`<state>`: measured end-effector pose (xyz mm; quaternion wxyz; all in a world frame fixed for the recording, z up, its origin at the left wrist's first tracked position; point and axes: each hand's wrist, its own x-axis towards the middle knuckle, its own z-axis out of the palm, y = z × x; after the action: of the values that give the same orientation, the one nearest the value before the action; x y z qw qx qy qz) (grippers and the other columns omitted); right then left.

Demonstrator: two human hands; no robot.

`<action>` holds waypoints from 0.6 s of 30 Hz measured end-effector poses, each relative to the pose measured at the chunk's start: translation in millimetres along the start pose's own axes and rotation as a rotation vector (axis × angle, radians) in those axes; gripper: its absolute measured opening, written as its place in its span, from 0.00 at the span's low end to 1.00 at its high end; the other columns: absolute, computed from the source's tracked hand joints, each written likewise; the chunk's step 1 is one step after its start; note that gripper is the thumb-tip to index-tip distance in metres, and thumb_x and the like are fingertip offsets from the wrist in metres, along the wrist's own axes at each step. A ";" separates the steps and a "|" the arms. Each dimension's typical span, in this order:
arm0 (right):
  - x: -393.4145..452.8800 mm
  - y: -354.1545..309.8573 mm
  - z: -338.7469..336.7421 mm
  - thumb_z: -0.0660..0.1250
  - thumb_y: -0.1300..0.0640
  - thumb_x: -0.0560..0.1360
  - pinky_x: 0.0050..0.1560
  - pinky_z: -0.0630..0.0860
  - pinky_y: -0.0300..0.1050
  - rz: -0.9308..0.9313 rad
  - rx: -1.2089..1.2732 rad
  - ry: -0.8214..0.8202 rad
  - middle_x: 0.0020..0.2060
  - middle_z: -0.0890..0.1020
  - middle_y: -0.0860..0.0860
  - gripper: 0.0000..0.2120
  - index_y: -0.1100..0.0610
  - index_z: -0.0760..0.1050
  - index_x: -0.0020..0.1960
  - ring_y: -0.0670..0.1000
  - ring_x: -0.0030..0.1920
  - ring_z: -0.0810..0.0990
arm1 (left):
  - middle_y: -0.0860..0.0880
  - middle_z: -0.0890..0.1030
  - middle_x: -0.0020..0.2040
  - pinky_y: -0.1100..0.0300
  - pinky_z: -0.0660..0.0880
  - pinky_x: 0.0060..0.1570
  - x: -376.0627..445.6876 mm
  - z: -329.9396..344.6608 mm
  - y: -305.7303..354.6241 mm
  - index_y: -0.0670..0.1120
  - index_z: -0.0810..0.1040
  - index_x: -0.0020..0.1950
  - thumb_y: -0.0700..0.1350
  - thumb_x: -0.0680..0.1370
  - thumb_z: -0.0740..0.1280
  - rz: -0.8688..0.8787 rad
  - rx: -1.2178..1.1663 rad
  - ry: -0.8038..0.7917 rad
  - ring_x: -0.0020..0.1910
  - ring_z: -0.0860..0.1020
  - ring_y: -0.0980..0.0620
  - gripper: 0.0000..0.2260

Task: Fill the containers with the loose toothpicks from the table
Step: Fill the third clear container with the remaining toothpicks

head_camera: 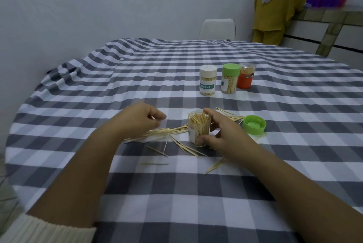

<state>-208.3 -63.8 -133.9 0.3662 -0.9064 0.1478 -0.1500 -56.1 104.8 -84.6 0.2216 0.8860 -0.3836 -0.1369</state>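
Note:
An open clear container (198, 128) packed with toothpicks stands upright mid-table. My right hand (224, 134) grips it, thumb at its base and fingers round its far side. Its green lid (254, 124) lies just to the right. My left hand (141, 119) hovers left of the container with fingers curled; whether it holds any toothpicks I cannot tell. Loose toothpicks (176, 142) lie scattered on the cloth around and in front of the container, with more behind it (231, 116).
Three filled containers stand further back: a white-lidded one (207, 80), a green-lidded one (230, 78) and an orange one (245, 75). The round table wears a grey-and-white checked cloth (176, 193). A white chair (218, 28) and a person in yellow (279, 5) are beyond it.

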 end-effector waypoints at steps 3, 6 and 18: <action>0.1 0.4 3.5 0.71 0.52 0.73 0.59 0.74 0.48 -0.004 -0.005 -0.003 0.55 0.73 0.44 0.35 0.47 0.57 0.74 0.46 0.49 0.76 | 0.55 0.76 0.55 0.65 0.68 0.49 -9.9 -11.5 -20.1 0.54 0.73 0.67 0.44 0.76 0.68 -0.127 0.179 -0.143 0.50 0.74 0.58 0.19; -0.4 -0.1 4.7 0.71 0.52 0.72 0.59 0.74 0.48 -0.005 0.000 0.000 0.55 0.73 0.45 0.36 0.47 0.57 0.74 0.47 0.50 0.76 | 0.54 0.73 0.57 0.61 0.69 0.52 -15.3 -16.8 -36.2 0.55 0.70 0.69 0.44 0.76 0.68 -0.192 0.338 -0.227 0.54 0.72 0.54 0.22; -1.3 -1.2 5.1 0.70 0.52 0.73 0.58 0.74 0.47 -0.003 -0.014 0.004 0.55 0.73 0.45 0.35 0.47 0.56 0.75 0.47 0.49 0.76 | 0.53 0.82 0.53 0.64 0.69 0.48 6.5 -3.4 -35.1 0.52 0.81 0.58 0.39 0.77 0.67 -0.056 0.238 -0.093 0.47 0.75 0.57 0.13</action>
<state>-207.3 -59.4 -136.8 0.3591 -0.9090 0.1480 -0.1512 -28.7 122.3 -99.6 0.0929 0.9091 -0.3822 -0.1372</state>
